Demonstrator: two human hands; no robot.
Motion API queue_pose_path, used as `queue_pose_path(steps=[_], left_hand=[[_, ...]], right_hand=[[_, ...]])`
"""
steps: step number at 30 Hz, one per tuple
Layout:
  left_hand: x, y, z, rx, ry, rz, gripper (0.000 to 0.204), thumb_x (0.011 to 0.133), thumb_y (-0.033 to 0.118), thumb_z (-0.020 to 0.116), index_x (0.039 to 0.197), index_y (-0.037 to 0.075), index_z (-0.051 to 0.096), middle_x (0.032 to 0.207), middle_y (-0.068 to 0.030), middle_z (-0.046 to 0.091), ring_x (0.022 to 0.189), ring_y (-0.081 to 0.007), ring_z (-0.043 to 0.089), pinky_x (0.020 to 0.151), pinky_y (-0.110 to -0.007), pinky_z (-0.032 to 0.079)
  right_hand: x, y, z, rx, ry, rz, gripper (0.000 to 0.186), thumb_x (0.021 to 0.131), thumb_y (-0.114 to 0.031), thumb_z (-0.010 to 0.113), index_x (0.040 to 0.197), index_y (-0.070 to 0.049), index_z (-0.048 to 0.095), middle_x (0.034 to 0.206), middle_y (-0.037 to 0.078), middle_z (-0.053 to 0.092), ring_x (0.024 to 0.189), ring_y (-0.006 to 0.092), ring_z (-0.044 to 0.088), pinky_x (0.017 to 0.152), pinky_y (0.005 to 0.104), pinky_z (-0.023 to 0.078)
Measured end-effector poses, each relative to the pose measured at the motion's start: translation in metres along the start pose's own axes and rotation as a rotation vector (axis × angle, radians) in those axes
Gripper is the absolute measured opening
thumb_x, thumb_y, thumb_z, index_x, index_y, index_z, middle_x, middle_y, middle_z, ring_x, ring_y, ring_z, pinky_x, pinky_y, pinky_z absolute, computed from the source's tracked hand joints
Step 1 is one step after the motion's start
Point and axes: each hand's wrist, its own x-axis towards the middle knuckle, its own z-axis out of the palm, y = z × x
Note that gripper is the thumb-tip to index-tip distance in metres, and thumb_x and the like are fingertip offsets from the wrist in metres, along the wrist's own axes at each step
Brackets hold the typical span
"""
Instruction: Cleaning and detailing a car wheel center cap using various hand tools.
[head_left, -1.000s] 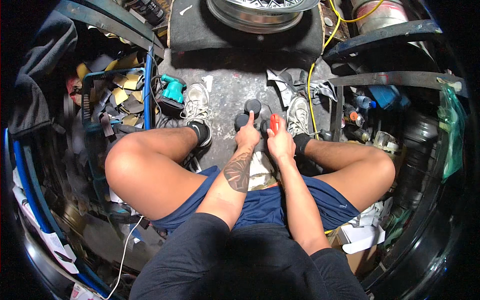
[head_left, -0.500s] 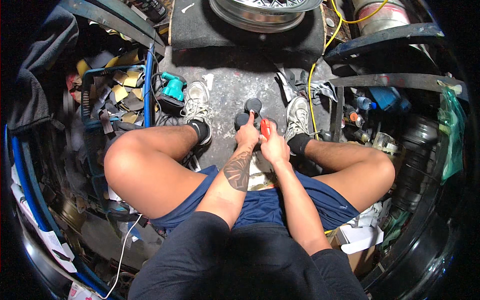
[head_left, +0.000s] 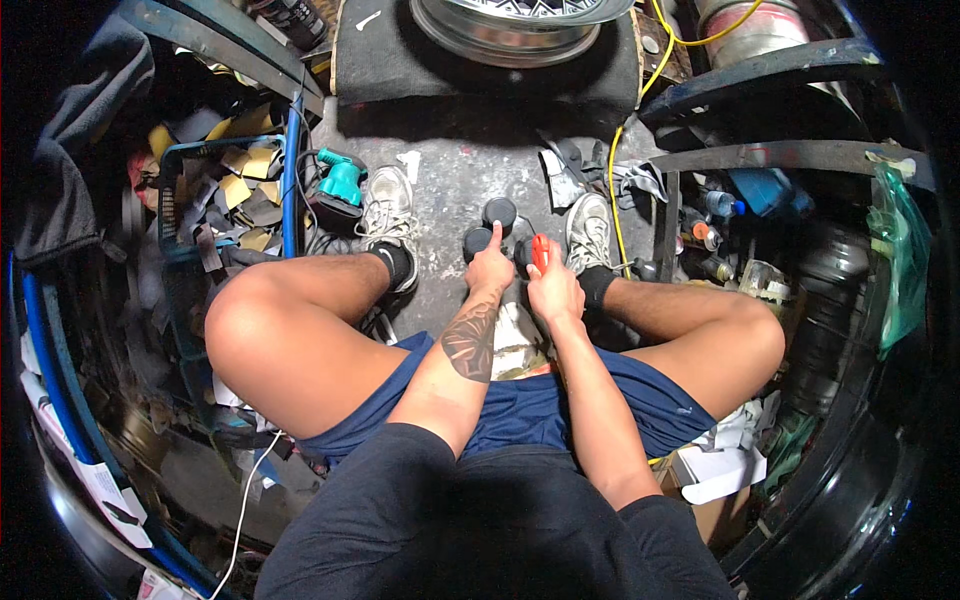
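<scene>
My left hand (head_left: 490, 262) has its index finger stretched forward onto a cluster of round black pieces, between the top piece (head_left: 499, 210) and the left piece (head_left: 475, 243); its other fingers are curled, with what they hold hidden. My right hand (head_left: 556, 292) is closed round a red-handled tool (head_left: 541, 253), which sits over the right black piece (head_left: 523, 257), partly covered. The tool's working end is too small to make out. The pieces lie on a stained grey floor (head_left: 440, 170) between my shoes.
A chrome wheel rim (head_left: 520, 30) rests on a carpeted stand (head_left: 380, 75) ahead. A teal sander (head_left: 340, 182) and basket of scraps (head_left: 165, 175) are at left. A yellow cord (head_left: 618, 200), metal frames (head_left: 780, 155), bottles (head_left: 722, 203) and a white box (head_left: 720, 470) are at right.
My right hand and the red tool moved left toward my left hand, then shifted slightly back right. My left index finger stays on the black pieces. The view has shifted slightly.
</scene>
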Motion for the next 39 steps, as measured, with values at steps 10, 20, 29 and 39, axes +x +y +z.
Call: queue_pose_path(steps=[10,20,29,39], left_hand=[[-0.003,0.000,-0.001,-0.009,0.012,0.015,0.082,0.082,0.018,0.057,0.151,0.042,0.020,0.108,-0.0223,0.067,0.102,-0.0386,0.066,0.089,-0.050,0.050],[0.003,-0.007,0.001,-0.065,0.001,-0.001,0.079,0.083,0.021,0.057,0.150,0.045,0.022,0.108,-0.0217,0.067,0.102,-0.0394,0.065,0.088,-0.050,0.050],[0.019,-0.025,0.017,-0.125,0.016,0.071,0.077,0.083,0.034,0.060,0.148,0.049,0.020,0.102,-0.0215,0.068,0.098,-0.0403,0.066,0.086,-0.049,0.050],[0.038,-0.032,0.035,-0.615,-0.067,0.064,0.077,0.086,0.009,0.058,0.150,0.037,0.028,0.101,-0.0162,0.069,0.088,-0.0226,0.065,0.084,-0.033,0.048]], right_hand=[[-0.002,-0.008,0.002,0.007,-0.065,0.026,0.057,0.091,-0.035,0.058,0.141,-0.023,0.032,0.105,0.025,0.066,0.101,0.0441,0.063,0.086,0.0526,0.048],[0.011,-0.025,0.002,0.101,-0.016,0.033,0.057,0.091,-0.034,0.058,0.141,-0.025,0.032,0.102,0.026,0.067,0.100,0.0455,0.063,0.086,0.0538,0.048],[0.006,-0.029,0.011,0.064,-0.032,-0.049,0.054,0.091,-0.033,0.058,0.139,-0.027,0.033,0.098,0.026,0.068,0.096,0.0454,0.065,0.082,0.0552,0.049],[-0.005,-0.012,0.011,-0.003,-0.060,-0.087,0.050,0.091,-0.033,0.056,0.135,-0.020,0.035,0.097,0.025,0.068,0.094,0.0449,0.065,0.080,0.0557,0.049]])
